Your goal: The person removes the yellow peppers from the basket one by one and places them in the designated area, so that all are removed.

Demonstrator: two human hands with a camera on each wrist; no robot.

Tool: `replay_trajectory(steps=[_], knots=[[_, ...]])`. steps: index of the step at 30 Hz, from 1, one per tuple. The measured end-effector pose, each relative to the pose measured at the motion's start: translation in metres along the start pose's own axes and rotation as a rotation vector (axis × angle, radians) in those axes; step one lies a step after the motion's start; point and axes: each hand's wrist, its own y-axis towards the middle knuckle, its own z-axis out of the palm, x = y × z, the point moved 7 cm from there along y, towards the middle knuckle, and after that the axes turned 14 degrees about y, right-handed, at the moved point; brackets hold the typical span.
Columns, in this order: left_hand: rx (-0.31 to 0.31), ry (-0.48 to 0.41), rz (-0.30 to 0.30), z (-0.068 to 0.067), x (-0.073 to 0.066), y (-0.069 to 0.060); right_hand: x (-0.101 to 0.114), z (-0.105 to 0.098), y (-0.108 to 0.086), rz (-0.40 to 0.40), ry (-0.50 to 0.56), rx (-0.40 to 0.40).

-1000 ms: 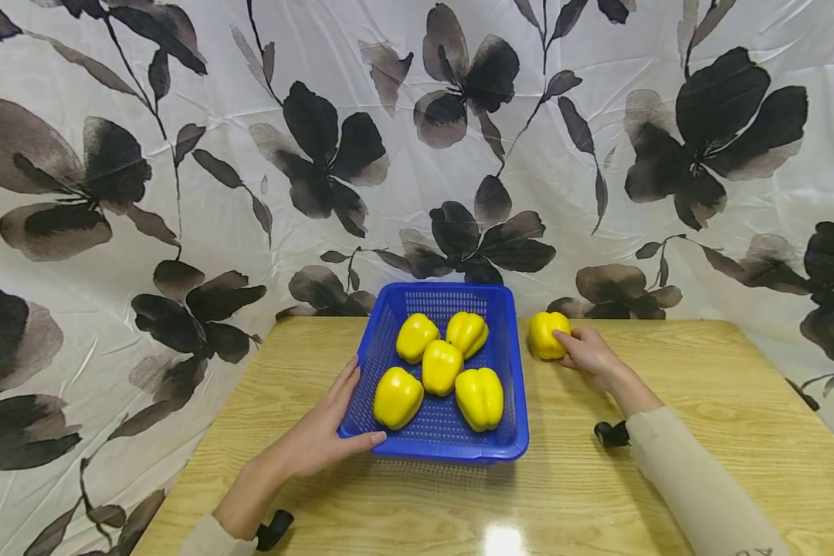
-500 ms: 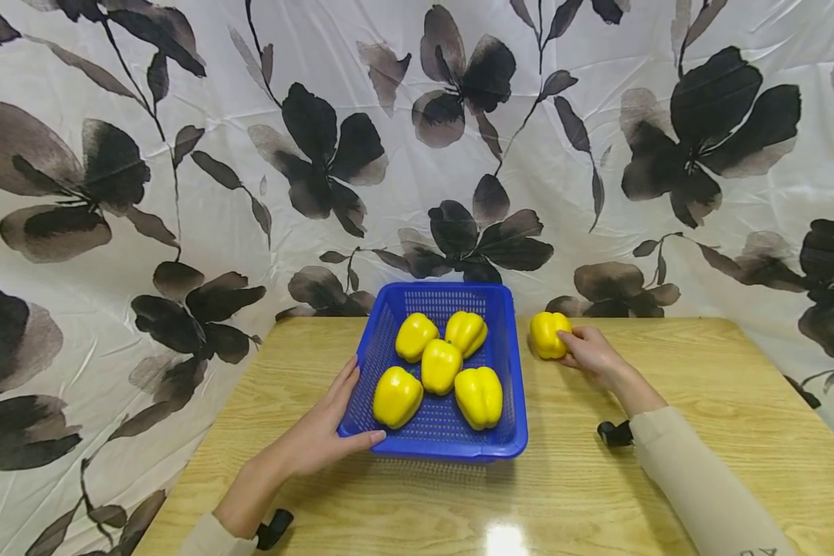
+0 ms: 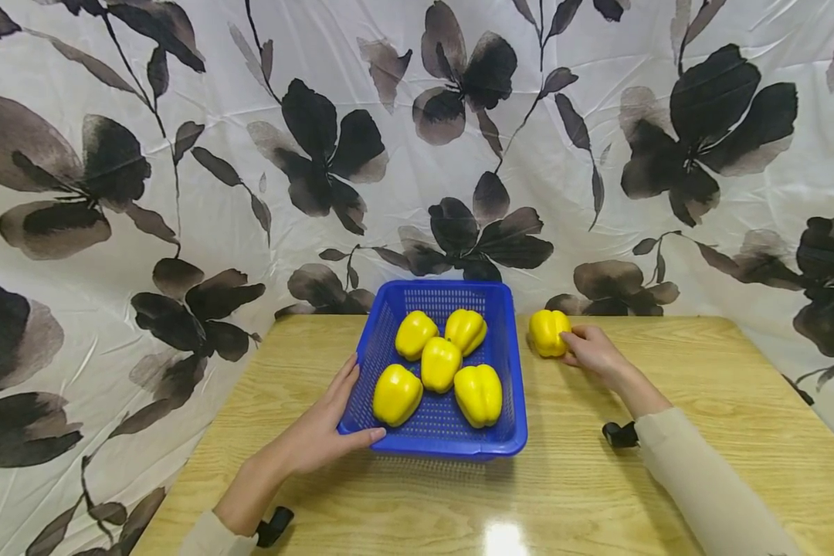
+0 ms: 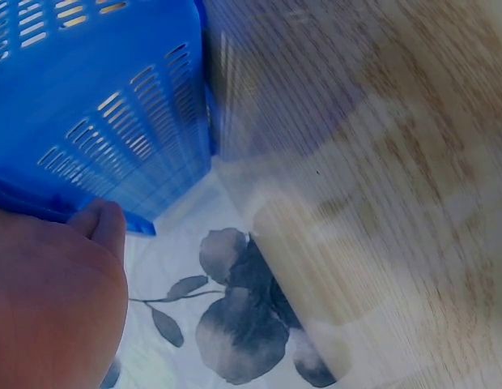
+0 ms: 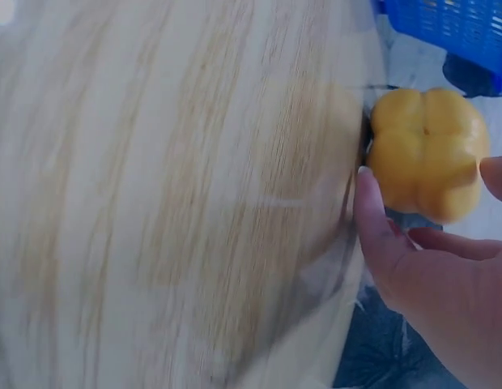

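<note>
While five other peppers [image 3: 441, 364] are lying inside the blue basket [image 3: 452, 448], the lone yellow pepper [image 3: 545, 333] is resting on the table [image 3: 570, 494], just right of the basket and level with its far half. The right hand [image 3: 596, 354] is pinching it between thumb and fingers, on the side away from the basket; how hard they are pressing, I cannot tell. The left hand [image 3: 316, 432], thumb and fingers spread apart, is touching the basket's near-left corner. The glossy pepper is probably feeling light, stiff and slightly slippery, its widest lobes offering the surest hold.
</note>
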Motion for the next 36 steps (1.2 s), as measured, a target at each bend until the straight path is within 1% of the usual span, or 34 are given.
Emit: replay_trajectory(steps=[6, 9, 16, 26, 33, 36], knots=[[-0.006, 0.001, 0.01, 0.0, 0.0, 0.002, 0.009, -0.009, -0.012, -0.03, -0.21, -0.051], [0.0, 0.001, 0.004, 0.0, 0.001, 0.001, 0.014, -0.011, -0.018, -0.047, -0.277, -0.057], [-0.01, 0.001, 0.006, -0.003, 0.002, 0.0, 0.029, -0.01, -0.032, -0.082, -0.348, -0.027], [-0.019, 0.008, 0.026, -0.001, 0.002, 0.001, 0.046, -0.004, -0.047, -0.19, -0.478, -0.022], [-0.003, -0.003, 0.004, 0.001, 0.001, 0.001, 0.054, 0.007, -0.055, -0.247, -0.514, -0.014], [-0.004, -0.01, 0.008, 0.001, 0.001, 0.001, 0.059, 0.013, -0.06, -0.268, -0.515, -0.005]])
